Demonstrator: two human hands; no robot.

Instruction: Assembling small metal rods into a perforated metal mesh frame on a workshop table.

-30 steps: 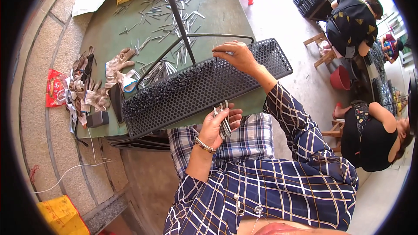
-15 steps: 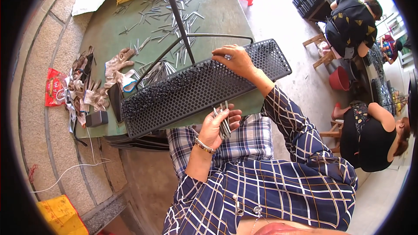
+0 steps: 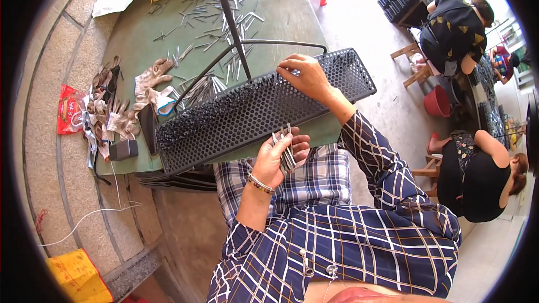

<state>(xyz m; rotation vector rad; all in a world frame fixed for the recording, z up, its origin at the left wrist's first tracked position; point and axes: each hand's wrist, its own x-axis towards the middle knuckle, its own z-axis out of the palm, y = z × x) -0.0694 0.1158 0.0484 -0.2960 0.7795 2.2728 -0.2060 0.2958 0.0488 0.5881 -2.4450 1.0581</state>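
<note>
Tilted along the near edge of the green table is a long black perforated tray (image 3: 247, 122), full of round holes. Small dark pieces (image 3: 205, 109) stand up in the holes along its far side, densest at the left and thinning toward the right. My right hand (image 3: 307, 78) hovers over the tray's far rows with thumb and fingers pinched; whatever is between the fingertips is too small to make out. Below the tray's near edge, my left hand (image 3: 272, 163) is closed around a bundle of thin silvery metal rods (image 3: 287, 154), their ends poking out past the thumb.
A dark metal stand (image 3: 230, 19) rises behind the tray. Loose rods (image 3: 219, 39) lie scattered across the green table (image 3: 286, 8). Worn gloves (image 3: 151, 78) and a small dark box (image 3: 124, 150) with a white cable sit at left. Co-workers (image 3: 452, 36) sit on wooden stools at right.
My right hand has shifted very slightly over the tray, still pinched. The left hand with the rods has moved a little toward the left.
</note>
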